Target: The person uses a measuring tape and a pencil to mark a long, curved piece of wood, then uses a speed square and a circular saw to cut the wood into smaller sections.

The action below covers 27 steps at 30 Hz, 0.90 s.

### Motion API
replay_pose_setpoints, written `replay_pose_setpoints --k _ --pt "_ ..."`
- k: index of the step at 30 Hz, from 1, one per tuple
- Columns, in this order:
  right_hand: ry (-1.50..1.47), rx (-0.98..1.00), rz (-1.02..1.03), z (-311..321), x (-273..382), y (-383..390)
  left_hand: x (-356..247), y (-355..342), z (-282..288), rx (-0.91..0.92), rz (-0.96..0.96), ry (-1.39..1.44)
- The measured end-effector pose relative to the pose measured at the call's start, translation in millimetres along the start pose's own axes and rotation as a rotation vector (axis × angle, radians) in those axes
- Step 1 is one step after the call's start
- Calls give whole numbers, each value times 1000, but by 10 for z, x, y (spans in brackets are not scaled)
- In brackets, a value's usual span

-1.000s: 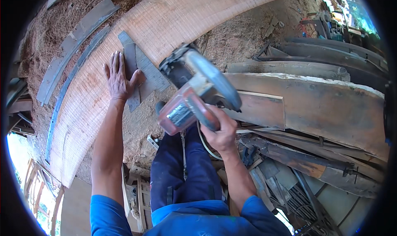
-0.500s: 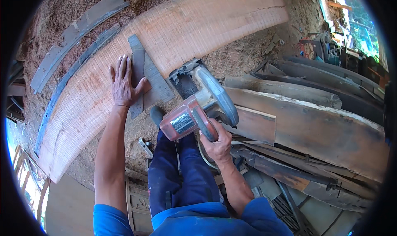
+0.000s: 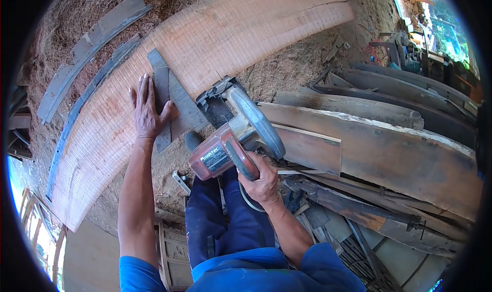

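Observation:
My left hand [image 3: 148,110] lies open on a long, curved plank of pale wood [image 3: 110,107], its fingers stretched out and pressed together side by side. The thumb rests on a flat, grey, triangular wooden guide [image 3: 182,100] that lies across the plank. In my right hand [image 3: 262,182] is the rear handle of a red and grey circular saw [image 3: 233,130]. The saw's base plate sits at the plank's near edge, right beside the guide. The blade is hidden by the guard, and I cannot tell whether it turns.
Curved wooden strips [image 3: 92,51] lie beyond the plank on shavings and sawdust. Large weathered boards [image 3: 379,153] are stacked at the right. My shoe [image 3: 193,140] shows under the saw. A grey metal piece [image 3: 180,180] lies on the ground near my left leg.
The saw, guide and both hands appear slightly farther left and lower, along with a small shift of the whole view. Both hands keep their contact: left on plank and guide, right on saw.

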State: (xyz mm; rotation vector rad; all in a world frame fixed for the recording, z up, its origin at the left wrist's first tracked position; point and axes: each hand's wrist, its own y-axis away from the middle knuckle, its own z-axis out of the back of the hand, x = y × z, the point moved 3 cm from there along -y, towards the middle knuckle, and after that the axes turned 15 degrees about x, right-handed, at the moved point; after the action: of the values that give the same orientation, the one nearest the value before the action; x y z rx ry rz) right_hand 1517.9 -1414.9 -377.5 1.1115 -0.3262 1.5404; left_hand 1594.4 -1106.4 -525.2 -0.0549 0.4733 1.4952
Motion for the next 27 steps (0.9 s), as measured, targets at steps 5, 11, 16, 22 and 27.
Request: replay_pose_setpoints --k 5,11,16,22,27 --pt "-40 -23 -23 -80 -19 28 -14 -13 3 -4 3 -26" --pt "-63 -45 -16 -83 -37 30 -21 -20 -29 10 58 -78" --pt "-53 -44 -39 -71 2 12 4 -22 -103 -14 80 -87" --pt "-35 -41 -24 -59 58 -19 -31 -50 -72 9 184 -148" --pt "-22 -31 -49 -66 56 -15 -54 232 -58 69 28 -63"
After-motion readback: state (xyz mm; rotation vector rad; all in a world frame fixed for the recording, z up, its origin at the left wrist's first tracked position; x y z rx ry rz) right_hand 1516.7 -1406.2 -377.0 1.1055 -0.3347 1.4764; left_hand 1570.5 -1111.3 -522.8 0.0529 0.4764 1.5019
